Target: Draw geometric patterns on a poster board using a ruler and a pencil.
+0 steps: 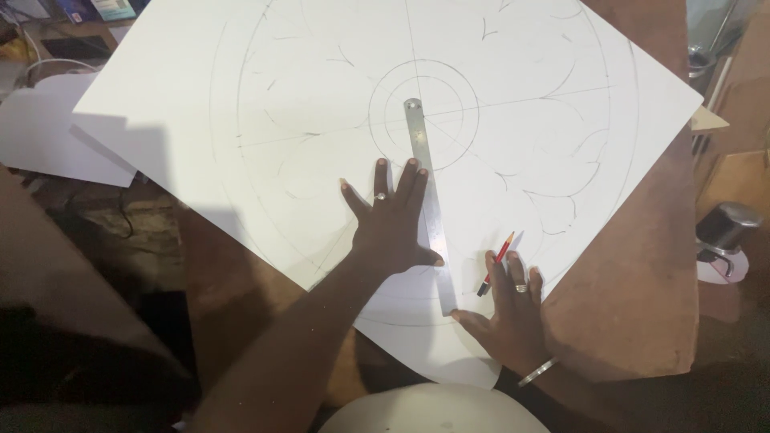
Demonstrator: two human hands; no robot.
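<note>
Pale rounded shape [433,410] at the bottom edge, then two hands flat on a big drawing sheet.

Left hand [391,223] lies with fingers [411,178] spread wide and released, palm pressing the white sheet [241,72], thumb and forefinger touching the steel ruler [427,200] just to their right. Right hand [513,309] rests on the sheet's near edge, thumb at the ruler's lower end, fingers loosely pinching a red pencil [496,263] that slants up past the fingertips. Pencilled circles ring the ruler's far tip. Brown counter [642,265] shows right of the fingers; a dark metal-capped container [726,228] stands beyond, contents hidden.
</note>
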